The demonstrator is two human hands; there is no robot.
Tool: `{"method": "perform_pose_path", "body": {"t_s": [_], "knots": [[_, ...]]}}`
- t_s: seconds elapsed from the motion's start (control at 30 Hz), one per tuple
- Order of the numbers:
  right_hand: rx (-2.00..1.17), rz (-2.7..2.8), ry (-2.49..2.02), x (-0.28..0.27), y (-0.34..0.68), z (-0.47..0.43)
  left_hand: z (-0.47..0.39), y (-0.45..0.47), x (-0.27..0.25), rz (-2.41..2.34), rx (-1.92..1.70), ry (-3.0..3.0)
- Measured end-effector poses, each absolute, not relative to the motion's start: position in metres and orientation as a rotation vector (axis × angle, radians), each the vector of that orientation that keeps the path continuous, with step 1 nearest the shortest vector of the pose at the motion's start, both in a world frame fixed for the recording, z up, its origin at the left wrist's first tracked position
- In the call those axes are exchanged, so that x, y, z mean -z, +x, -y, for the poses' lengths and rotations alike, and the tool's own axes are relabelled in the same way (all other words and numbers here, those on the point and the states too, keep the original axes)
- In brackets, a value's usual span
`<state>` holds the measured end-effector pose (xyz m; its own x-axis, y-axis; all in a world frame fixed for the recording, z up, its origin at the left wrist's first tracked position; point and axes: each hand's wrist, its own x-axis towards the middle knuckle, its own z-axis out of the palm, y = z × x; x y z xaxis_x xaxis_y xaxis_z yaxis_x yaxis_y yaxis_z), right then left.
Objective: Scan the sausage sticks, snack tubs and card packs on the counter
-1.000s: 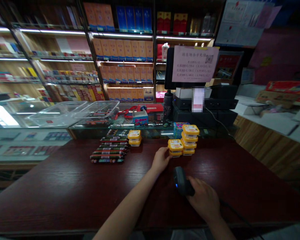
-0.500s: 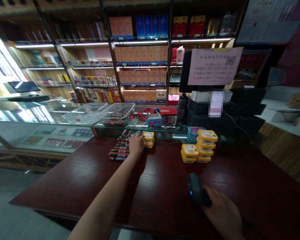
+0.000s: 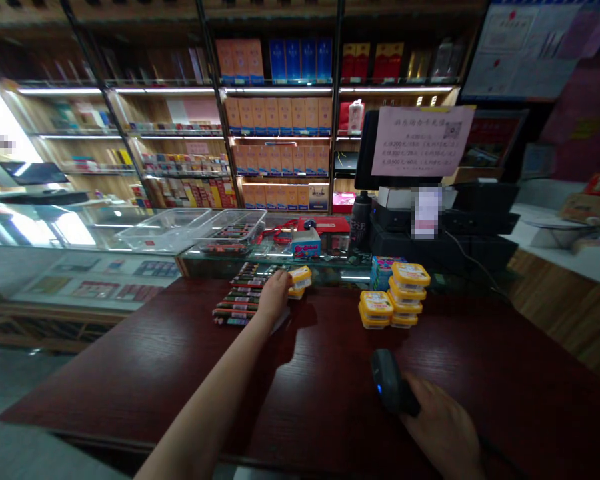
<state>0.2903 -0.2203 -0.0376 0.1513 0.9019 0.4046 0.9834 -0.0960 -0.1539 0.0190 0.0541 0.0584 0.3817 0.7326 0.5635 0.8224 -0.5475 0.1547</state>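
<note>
My left hand [image 3: 275, 295] is closed on a small yellow-lidded plastic tub [image 3: 301, 276], which tilts above another yellow tub [image 3: 297, 293]. Dark, slim wrapped sticks [image 3: 236, 308] lie in a row just left of that hand. At the lower right, my right hand [image 3: 437, 420] grips a black barcode scanner [image 3: 387, 380] with a blue light on its side; its head points forward over the table. Stacked beyond the scanner are several more yellow tubs [image 3: 410, 275], a short stack beside a taller one.
Behind the dark wooden table [image 3: 180, 373] runs a glass counter with clear plastic bins [image 3: 235, 227] and a small blue-pink box [image 3: 306, 244]. A bottle [image 3: 361, 217] stands by the monitor with a paper sign [image 3: 420, 143]. Another blue box [image 3: 383, 272] sits behind the tub stacks.
The upper tub at my left hand has gone from lying flat on the lower one to being lifted and tilted. My right hand still holds the scanner; the view has shifted slightly.
</note>
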Motion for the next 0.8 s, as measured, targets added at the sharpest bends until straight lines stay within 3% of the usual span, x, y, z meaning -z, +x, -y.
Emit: {"method": "perform_pose_path", "body": {"t_s": [0.1, 0.23, 0.53, 0.8], "knots": [[0.286, 1.788, -2.074, 0.036, 0.289, 0.220, -0.023, 0.031, -0.042, 1.435, 1.254, -2.507], [0.186, 1.784, -2.091, 0.026, 0.289, 0.218, 0.014, 0.044, -0.016, 1.423, 1.451, -2.638], [-0.197, 1.624, -1.923, -0.023, 0.264, 0.226, 0.029, 0.043, 0.011, 1.389, 1.399, -2.625], [-0.512, 1.540, -1.801, -0.026, 0.241, 0.227, 0.036, 0.045, 0.012, 1.348, 1.302, -2.625]]}}
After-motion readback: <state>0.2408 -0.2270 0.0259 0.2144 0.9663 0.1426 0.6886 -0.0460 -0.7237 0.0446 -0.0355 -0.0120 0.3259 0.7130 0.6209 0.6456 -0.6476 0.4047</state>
